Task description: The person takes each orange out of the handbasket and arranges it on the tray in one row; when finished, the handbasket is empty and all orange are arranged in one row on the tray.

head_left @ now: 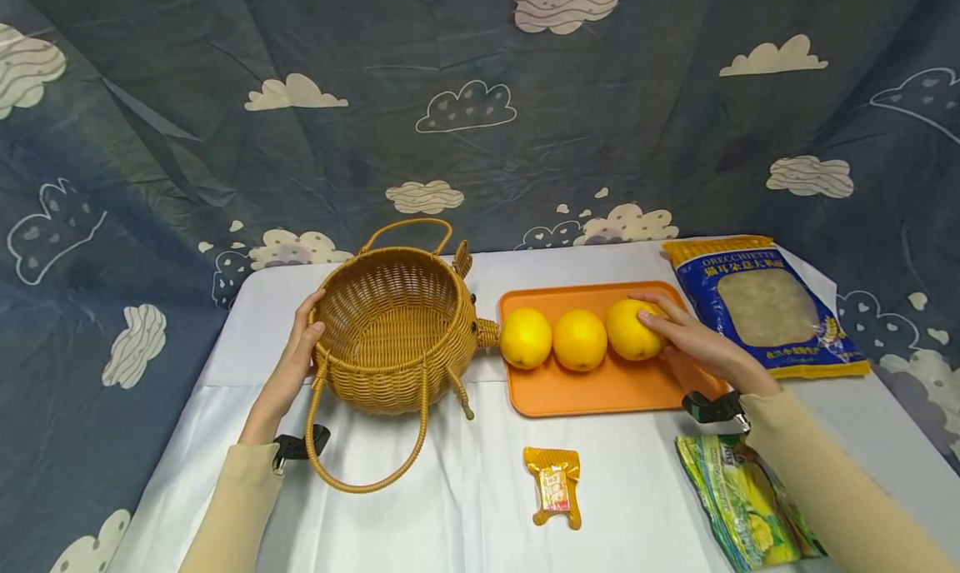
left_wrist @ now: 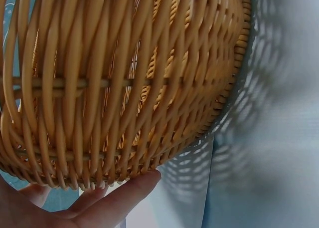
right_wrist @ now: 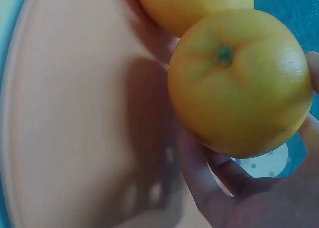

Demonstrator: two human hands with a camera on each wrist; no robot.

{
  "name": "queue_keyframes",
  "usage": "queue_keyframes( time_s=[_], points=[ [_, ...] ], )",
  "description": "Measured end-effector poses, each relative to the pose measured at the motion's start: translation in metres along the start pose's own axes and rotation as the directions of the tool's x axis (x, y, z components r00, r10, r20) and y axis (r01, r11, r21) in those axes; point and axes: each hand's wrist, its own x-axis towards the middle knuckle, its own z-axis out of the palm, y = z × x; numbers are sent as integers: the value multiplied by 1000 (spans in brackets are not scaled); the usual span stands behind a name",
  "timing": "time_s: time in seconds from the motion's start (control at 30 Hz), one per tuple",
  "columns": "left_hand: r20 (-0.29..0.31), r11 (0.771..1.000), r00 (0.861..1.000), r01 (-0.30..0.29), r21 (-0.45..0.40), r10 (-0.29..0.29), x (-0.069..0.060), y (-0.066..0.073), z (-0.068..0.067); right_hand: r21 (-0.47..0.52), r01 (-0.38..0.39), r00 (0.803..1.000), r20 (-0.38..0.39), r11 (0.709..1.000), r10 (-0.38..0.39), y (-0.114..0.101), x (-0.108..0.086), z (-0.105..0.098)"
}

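Three oranges sit in a row along an orange tray (head_left: 600, 398): a left orange (head_left: 526, 338), a middle orange (head_left: 580, 341) and a right orange (head_left: 636, 329). My right hand (head_left: 693, 337) grips the right orange from its right side, thumb and fingers around it; its green stem end (right_wrist: 225, 55) faces the right wrist camera. To the left stands a bird-shaped wicker basket (head_left: 397, 386), upright, nothing visible inside. My left hand (head_left: 298, 348) rests against its left outer side near the rim, fingers fairly straight. The wrist view shows fingertips touching the weave.
A blue pasta bag (head_left: 772, 306) lies right of the tray. A small orange snack packet (head_left: 555, 488) lies in front of it, and a green-yellow packet (head_left: 742, 506) lies near the right sleeve. Basket handles (head_left: 367, 483) stick out front and back. A cloud-patterned cloth (head_left: 480, 173) hangs behind.
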Motion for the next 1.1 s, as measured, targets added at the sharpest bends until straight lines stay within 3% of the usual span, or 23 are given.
queue_keyframes(
  time_s=[0.43, 0.6, 0.8, 0.97, 1.1],
  points=[
    [2, 1000, 1000, -6, -1, 6, 2, 2, 1, -136, 18, 1000, -17, 991, -21, 5, -2, 5],
    [15, 1000, 1000, -7, -9, 7, 4, 2, 2, -166, 4, 1000, -21, 986, -8, 3, -3, 3],
    [41, 1000, 999, 7, -21, -6, 6, 5, 0, -167, 37, 998, -45, 985, -45, -5, -4, -4],
    [90, 998, 995, 39, 42, -42, 4, 15, -10, -169, 78, 989, -110, 983, -98, -17, -7, -8],
    [156, 988, 986, 28, 150, -52, 3, 30, -23, -236, 158, 964, -174, 959, -201, -26, -11, -12]
  ],
)
